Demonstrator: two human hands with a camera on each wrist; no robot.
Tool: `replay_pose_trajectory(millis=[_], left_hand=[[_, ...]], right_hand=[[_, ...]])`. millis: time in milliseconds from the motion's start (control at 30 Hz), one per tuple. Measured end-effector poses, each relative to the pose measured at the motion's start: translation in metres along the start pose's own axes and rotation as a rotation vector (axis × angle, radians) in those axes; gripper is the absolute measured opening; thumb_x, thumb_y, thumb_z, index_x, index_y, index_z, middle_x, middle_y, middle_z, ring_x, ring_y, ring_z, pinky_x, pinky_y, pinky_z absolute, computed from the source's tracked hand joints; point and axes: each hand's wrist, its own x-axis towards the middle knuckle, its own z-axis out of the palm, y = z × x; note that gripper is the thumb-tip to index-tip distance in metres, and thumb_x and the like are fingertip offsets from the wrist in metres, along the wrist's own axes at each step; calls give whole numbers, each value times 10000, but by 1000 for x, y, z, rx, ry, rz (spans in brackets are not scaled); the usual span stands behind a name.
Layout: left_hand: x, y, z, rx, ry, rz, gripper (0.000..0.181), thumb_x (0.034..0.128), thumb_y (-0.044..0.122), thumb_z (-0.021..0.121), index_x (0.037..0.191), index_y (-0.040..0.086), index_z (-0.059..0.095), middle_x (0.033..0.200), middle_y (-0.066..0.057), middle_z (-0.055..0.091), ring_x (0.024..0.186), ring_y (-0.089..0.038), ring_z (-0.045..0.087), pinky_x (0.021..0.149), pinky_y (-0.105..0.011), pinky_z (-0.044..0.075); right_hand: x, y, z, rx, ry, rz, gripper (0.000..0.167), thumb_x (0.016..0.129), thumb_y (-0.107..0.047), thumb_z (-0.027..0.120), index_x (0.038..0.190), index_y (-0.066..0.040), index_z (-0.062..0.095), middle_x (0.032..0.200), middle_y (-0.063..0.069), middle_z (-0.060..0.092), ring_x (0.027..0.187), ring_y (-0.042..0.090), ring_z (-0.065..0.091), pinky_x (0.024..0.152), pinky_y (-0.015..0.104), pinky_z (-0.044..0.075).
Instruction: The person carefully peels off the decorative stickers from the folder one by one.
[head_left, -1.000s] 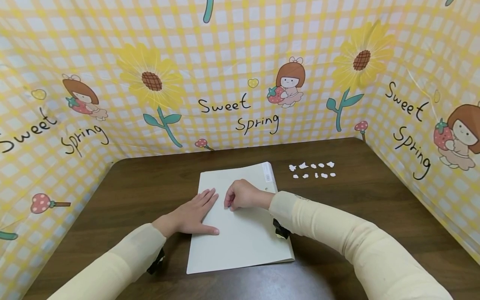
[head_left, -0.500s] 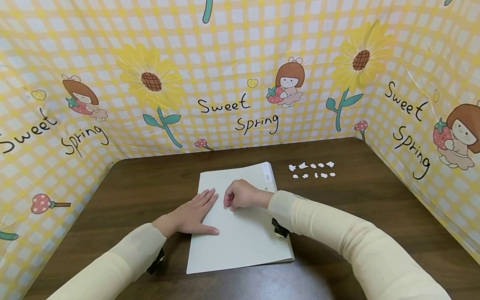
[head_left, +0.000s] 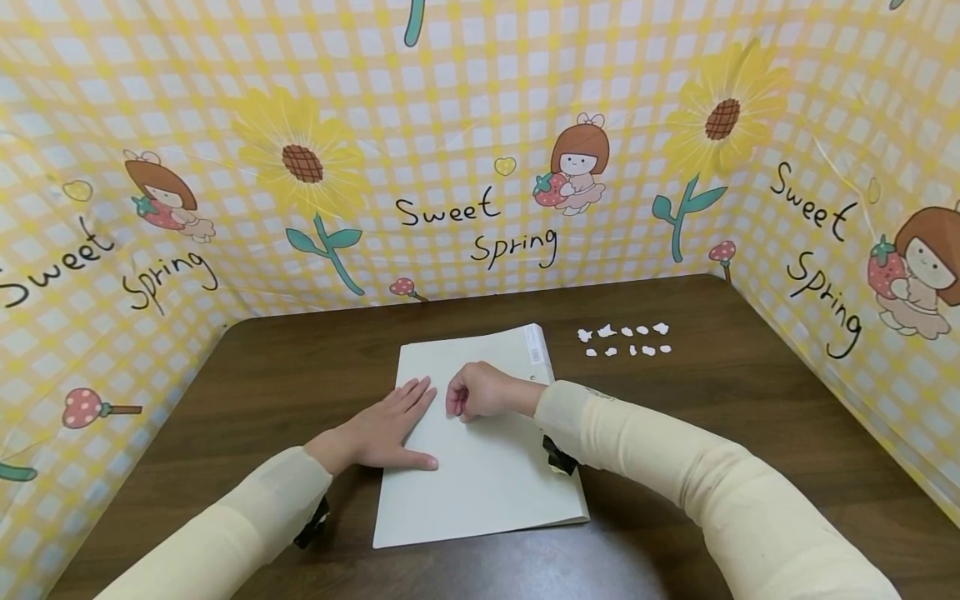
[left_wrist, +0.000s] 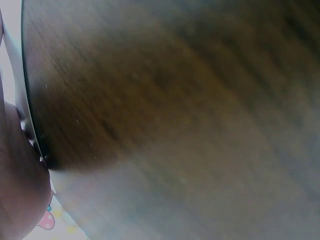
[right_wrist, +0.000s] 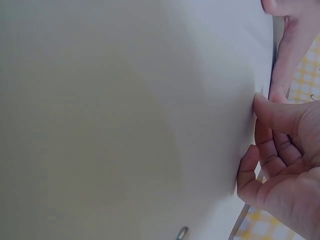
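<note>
A cream-coloured file folder (head_left: 487,492) lies on the dark wood table, with a white label (head_left: 536,346) at its far right corner. My left hand (head_left: 382,429) rests flat on its left side, fingers spread and thumb pointing right. Near the folder's middle, my right hand (head_left: 483,390) has its fingers curled and its fingertips down at the surface. In the right wrist view the thumb and bent fingers of that hand (right_wrist: 287,150) touch the folder (right_wrist: 125,125). Nothing shows plainly between them; the fingertips are partly hidden in the head view.
Several small white irregular scraps (head_left: 627,332) lie in two rows to the right of the folder. A metal eyelet (right_wrist: 182,233) sits in the folder. Yellow checked cloth (head_left: 450,108) with printed flowers stands around the table (head_left: 300,358) at the back and sides.
My right hand has moved very slightly toward me, its fingers still curled at the same spot on the folder. The left hand and the white scraps have stayed put.
</note>
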Motion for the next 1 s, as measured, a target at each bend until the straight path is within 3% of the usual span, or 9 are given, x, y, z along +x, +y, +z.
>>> replay_pose_trajectory(millis=[633, 1000], left_hand=[[2, -2, 3, 9, 1, -4, 1146, 791, 813, 471, 1547, 14, 150, 1607, -173, 71, 1465, -348, 47, 1151, -494, 131], [1, -3, 3, -6, 9, 0, 1125, 805, 770, 520, 1541, -2, 163, 1604, -186, 82, 1461, -362, 63, 1144, -514, 149]], right_hand=[[1, 3, 1, -41, 49, -44, 171, 769, 49, 787, 795, -113, 739, 731, -46, 660, 709, 91, 567, 703, 194, 476], [1, 3, 2, -84, 69, -18, 155, 769, 13, 803, 762, -132, 750, 688, -66, 658, 688, 93, 562, 694, 205, 470]])
